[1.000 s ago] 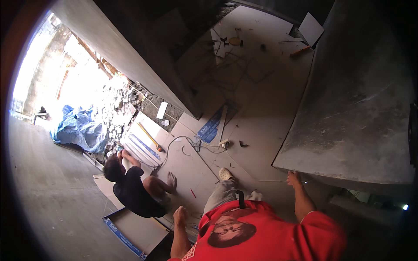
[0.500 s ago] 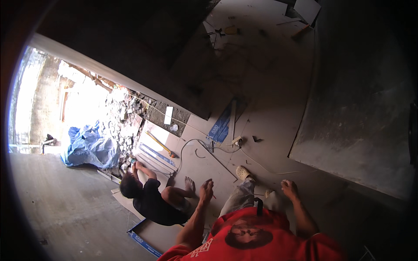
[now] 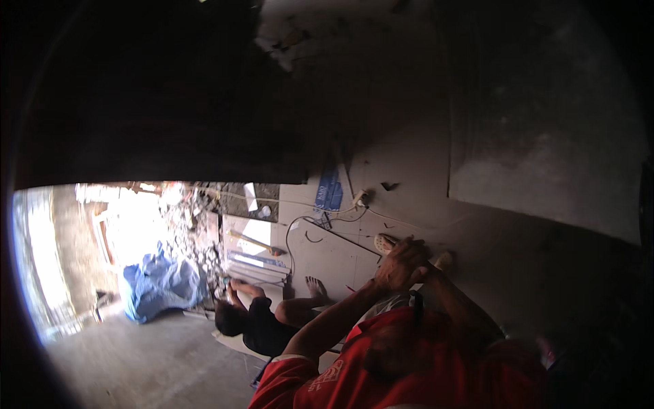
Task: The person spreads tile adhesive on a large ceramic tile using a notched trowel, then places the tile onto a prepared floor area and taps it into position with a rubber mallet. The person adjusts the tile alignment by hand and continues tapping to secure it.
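Observation:
My left hand [image 3: 397,267] and my right hand [image 3: 425,271] are together in front of my red shirt, above my feet. The left hand partly covers the right one, its fingers stretched out and somewhat blurred. The right hand's fingers are mostly hidden, and I see no tool in either hand. Close by the left forearm, a thin red stick [image 3: 350,288] appears to lie on the floor. Below the hands are pale clogs [image 3: 385,243] on my feet. A large flat board [image 3: 334,252] lies just beyond, with a dark curved piece on it.
At my left a person in a black shirt [image 3: 262,327] crouches, arms stretched toward long strips [image 3: 255,267]. A yellow-handled tool [image 3: 255,242] lies nearby. A cable runs to a power socket [image 3: 361,198]. Rubble [image 3: 194,225] and a blue tarp [image 3: 163,283] lie farther left.
My hands, apart before, have come together in the middle, the left moving right and the right moving left. The view has turned, tilting the scene. The crouching person stays in place.

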Demonstrator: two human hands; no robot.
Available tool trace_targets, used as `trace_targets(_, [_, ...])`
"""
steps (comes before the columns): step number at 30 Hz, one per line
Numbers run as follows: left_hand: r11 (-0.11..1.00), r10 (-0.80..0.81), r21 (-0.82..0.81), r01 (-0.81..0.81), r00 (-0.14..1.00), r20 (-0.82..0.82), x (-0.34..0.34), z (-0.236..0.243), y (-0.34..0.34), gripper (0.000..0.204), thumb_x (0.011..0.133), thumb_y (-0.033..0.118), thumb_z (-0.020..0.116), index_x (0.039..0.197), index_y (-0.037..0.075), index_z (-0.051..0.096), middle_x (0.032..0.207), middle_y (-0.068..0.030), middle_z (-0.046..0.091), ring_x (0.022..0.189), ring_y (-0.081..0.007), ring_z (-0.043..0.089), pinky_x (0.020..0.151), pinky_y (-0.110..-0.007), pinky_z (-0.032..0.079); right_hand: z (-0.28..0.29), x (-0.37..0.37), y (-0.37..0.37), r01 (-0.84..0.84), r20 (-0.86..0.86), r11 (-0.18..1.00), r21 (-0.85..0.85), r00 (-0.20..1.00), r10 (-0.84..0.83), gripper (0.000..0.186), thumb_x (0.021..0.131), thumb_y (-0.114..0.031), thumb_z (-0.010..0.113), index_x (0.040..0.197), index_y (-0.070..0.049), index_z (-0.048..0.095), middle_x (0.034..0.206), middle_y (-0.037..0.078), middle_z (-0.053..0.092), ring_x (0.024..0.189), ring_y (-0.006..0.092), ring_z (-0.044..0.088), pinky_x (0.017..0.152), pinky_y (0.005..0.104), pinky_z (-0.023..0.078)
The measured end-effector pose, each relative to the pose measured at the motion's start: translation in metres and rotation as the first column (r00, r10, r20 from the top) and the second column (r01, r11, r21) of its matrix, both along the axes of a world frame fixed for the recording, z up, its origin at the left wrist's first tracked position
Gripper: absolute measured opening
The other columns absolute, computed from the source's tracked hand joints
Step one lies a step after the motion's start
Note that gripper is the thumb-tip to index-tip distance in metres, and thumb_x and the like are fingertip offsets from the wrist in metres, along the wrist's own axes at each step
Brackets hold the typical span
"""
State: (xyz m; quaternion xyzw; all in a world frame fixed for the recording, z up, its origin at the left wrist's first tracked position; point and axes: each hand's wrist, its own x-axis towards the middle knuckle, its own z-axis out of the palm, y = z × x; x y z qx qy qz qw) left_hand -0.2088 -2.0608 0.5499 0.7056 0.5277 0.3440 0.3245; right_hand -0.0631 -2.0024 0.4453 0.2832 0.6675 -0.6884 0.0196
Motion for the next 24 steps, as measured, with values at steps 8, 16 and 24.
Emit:
trace_targets(8, [0.850, 0.105, -0.447, -0.278, 0.922, -0.373, -0.033, -0.102, 0.023, 0.039, 0.108, 0.024, 0.042, 0.120, -0.004, 0.066, 0.109, -0.0215, 0.071, 0.105, -0.0378, 0.066, 0.091, -0.046, 0.051, 0.085, 0.057, 0.009, 0.348, -0.116, 0.922, 0.171, 0.936, -0.332, 0.048, 0.105, -0.030, 0.056, 0.149, -0.011, 0.054, 0.132, 0.016, 0.065, 0.125, 0.0288, 0.061, 0.106, 0.0399, 0.047])
trace_targets(16, [0.919, -0.122, -0.336, 0.206, 0.960, 0.252, 0.045, -0.067, 0.052, 0.034, 0.107, 0.027, 0.052, 0.127, 0.002, 0.062, 0.119, -0.0123, 0.068, 0.109, -0.0305, 0.066, 0.093, -0.043, 0.053, 0.125, 0.103, -0.001, 0.370, -0.242, 0.514, 0.774, 0.923, -0.300, 0.054, 0.100, -0.027, 0.061, 0.151, -0.014, 0.050, 0.147, 0.014, 0.052, 0.132, 0.0343, 0.054, 0.110, 0.0491, 0.043])
trace_targets(24, [0.602, 0.726, -0.764, 0.235, 0.239, 0.645, 0.179, 0.019, 0.040, 0.036, 0.106, 0.029, 0.052, 0.134, 0.008, 0.059, 0.134, -0.0098, 0.061, 0.126, -0.0277, 0.057, 0.114, -0.049, 0.042, -0.026, 0.314, -0.049, 0.439, 0.297, 0.624, 0.647, 0.608, -0.736, 0.059, 0.097, -0.037, 0.065, 0.145, -0.004, 0.054, 0.125, 0.025, 0.065, 0.116, 0.0411, 0.062, 0.100, 0.0499, 0.051])
